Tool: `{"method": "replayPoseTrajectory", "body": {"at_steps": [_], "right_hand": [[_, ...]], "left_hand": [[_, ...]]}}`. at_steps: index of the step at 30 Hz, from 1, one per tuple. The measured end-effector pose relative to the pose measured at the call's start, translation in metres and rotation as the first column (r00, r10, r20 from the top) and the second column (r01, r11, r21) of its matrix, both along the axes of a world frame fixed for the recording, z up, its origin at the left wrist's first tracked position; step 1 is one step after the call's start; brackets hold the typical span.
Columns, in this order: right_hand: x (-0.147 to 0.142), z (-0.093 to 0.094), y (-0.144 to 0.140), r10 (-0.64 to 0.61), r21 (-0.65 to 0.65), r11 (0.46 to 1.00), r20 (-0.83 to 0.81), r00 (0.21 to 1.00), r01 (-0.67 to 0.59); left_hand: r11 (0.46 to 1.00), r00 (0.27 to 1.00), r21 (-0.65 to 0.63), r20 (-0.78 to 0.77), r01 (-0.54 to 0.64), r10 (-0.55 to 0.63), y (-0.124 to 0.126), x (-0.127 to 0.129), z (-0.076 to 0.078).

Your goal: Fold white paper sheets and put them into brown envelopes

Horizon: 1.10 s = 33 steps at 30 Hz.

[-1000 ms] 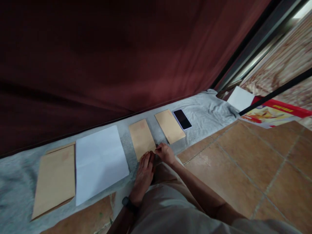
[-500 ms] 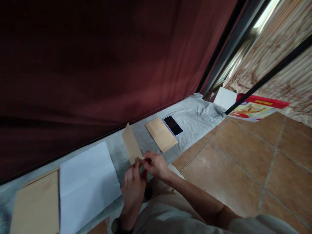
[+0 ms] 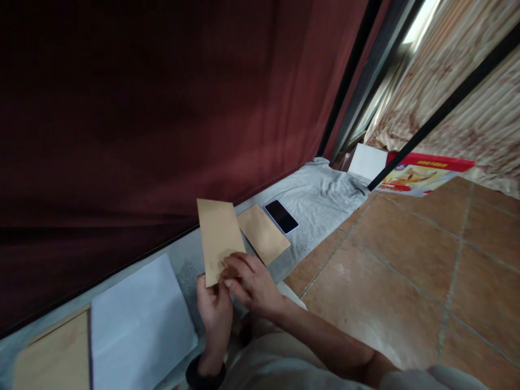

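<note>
A brown paper envelope [image 3: 219, 233] is held up at its near end, tilted toward me with its broad face showing. My left hand [image 3: 215, 309] is closed on its lower left corner, the thumb and fingers partly behind the paper. My right hand [image 3: 254, 284] pinches the lower right edge, fingertips over the face. A second brown envelope [image 3: 266, 235] lies flat on the ledge just beyond, partly covered by the held one. Beside that envelope rests a phone [image 3: 281, 216] with a dark screen.
White paper sheets [image 3: 142, 325] and larger brown envelopes [image 3: 57, 357] lie on the ledge at left. A grey cloth [image 3: 325, 187] covers its far right end. A dark red curtain [image 3: 162, 108] hangs behind. A red box [image 3: 426, 173] stands on the tiled floor [image 3: 385, 281], near a black pole [image 3: 430, 119].
The envelope has turned from nearly edge-on to show its broad face. My left hand has rotated from palm down to gripping its lower corner. The view has shifted slightly.
</note>
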State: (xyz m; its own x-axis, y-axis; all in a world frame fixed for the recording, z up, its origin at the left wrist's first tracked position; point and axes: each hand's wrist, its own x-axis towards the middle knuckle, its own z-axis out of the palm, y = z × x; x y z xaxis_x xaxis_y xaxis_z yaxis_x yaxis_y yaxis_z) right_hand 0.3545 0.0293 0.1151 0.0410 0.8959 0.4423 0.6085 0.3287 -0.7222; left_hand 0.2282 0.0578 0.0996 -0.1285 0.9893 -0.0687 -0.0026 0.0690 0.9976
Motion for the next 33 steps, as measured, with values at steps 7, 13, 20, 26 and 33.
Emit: {"method": "replayPoseTrajectory", "body": {"at_steps": [7,13,20,26,33], "right_hand": [[0.05,-0.045,-0.005,-0.229,-0.427,0.901,-0.627,0.745,-0.082],[0.087,-0.077,-0.01,-0.312,-0.485,0.868,-0.701,0.642,-0.108],[0.126,-0.097,-0.001,-0.454,-0.584,0.81,-0.562,0.691,0.058],[0.134,-0.11,-0.001,-0.504,-0.589,0.791,-0.47,0.725,0.168],[0.134,-0.119,-0.003,-0.535,-0.591,0.778,-0.446,0.718,0.213]], "left_hand": [[0.953,0.932,-0.26,0.359,0.158,-0.056,0.002,0.039,-0.001],[0.874,0.95,-0.416,0.281,0.252,-0.14,0.001,0.051,-0.046],[0.862,0.957,-0.414,0.123,0.291,-0.264,0.017,0.066,-0.072],[0.846,0.954,-0.443,0.101,0.298,-0.283,0.017,0.077,-0.081],[0.845,0.952,-0.442,0.075,0.299,-0.298,0.019,0.078,-0.085]]}}
